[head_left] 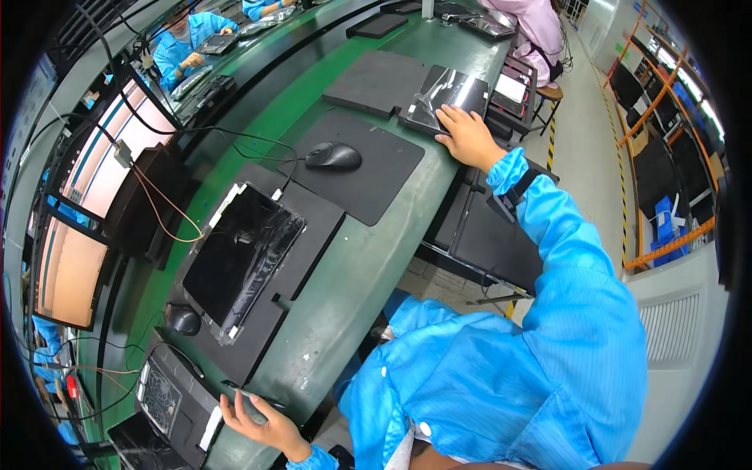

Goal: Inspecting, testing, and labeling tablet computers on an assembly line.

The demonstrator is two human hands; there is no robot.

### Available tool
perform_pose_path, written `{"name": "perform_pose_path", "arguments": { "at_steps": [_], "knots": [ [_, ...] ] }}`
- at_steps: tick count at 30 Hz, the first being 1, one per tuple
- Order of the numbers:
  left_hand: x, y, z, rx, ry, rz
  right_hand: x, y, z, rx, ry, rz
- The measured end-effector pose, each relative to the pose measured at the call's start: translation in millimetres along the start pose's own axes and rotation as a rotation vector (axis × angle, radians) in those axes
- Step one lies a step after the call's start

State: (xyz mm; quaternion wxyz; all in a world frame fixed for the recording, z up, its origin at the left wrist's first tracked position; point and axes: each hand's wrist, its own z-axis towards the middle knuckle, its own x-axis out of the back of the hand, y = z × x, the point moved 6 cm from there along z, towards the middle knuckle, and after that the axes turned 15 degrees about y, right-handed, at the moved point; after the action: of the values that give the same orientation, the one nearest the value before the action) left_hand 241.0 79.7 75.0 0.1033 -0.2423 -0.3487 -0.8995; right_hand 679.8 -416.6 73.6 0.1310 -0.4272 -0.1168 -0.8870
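My right hand (470, 137) lies with its fingers outstretched on a glossy black tablet-like panel (450, 90) covered in clear film, near the bench's right edge. My left hand (262, 423) is at the near end of the bench with its fingers apart and seemingly nothing in them. A slim dark item (251, 394) shows beside its fingertips; whether they touch it I cannot tell. Between the hands, a larger black screen (244, 254) in wrinkled clear film rests on a dark foam pad (321, 247), with a cable plugged in at its upper corner.
A black mouse (334, 156) sits on a dark mat (384, 180), another mouse (182, 319) by the screen. Lit monitors (117, 153) and loose cables line the left. A patterned device (160, 395) lies near my left hand. Co-workers sit farther along. A black cart (493, 227) stands right of the bench.
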Motion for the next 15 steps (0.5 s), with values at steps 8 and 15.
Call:
{"name": "perform_pose_path", "arguments": {
  "at_steps": [8, 15],
  "knots": [
    [16, 61, 14, -0.133, -0.048, -0.324, 89, -39, 49, 0.270, 0.650, 0.015],
    [-43, 107, 12, 0.773, -0.816, -1.529, 213, -207, 9, 0.745, 0.779, 0.435]
  ]
}}
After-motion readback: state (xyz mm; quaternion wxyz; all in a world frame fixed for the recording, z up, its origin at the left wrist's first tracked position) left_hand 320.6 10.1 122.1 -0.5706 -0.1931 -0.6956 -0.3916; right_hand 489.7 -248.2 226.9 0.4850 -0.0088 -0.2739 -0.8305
